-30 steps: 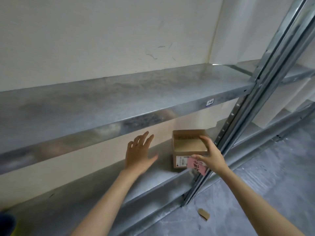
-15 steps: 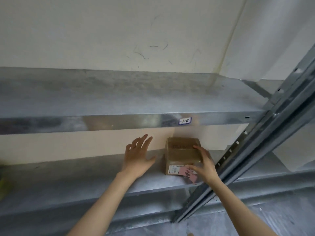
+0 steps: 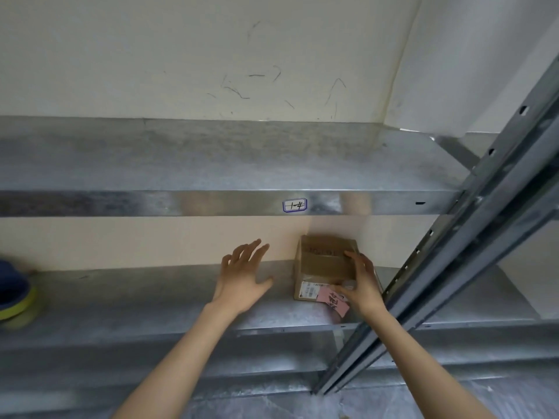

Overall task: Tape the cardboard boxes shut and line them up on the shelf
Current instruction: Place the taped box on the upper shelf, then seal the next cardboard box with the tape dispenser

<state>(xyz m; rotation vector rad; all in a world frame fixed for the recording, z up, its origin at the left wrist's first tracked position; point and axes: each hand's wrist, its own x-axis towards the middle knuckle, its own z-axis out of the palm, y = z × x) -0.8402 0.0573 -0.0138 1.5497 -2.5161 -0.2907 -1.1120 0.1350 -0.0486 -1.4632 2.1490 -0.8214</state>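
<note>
- From my remote station I see a small cardboard box [image 3: 325,266] sitting on the lower galvanised metal shelf [image 3: 151,300], near its right end, close to the back wall [image 3: 181,55] and just left of the slanting steel upright [image 3: 472,237].
- The right hand [image 3: 361,282] clasps the box's near right corner, fingers lying over the top and thumb against the front face, closed on the carton.
- A white printed label [image 3: 307,290] and a pink tag [image 3: 332,302] with dark writing show on the box's front; I cannot read either.
- The left hand [image 3: 243,276] hovers above the shelf to the left of the box, apart from it, fingers spread and holding nothing.
- The upper shelf [image 3: 211,164] carries a small sticker [image 3: 295,205] on its front lip, hand-marked "1-4".
- At the far left of the lower shelf I make out a blurred blue and yellow-green object [image 3: 13,294]; I cannot tell what it is.
</note>
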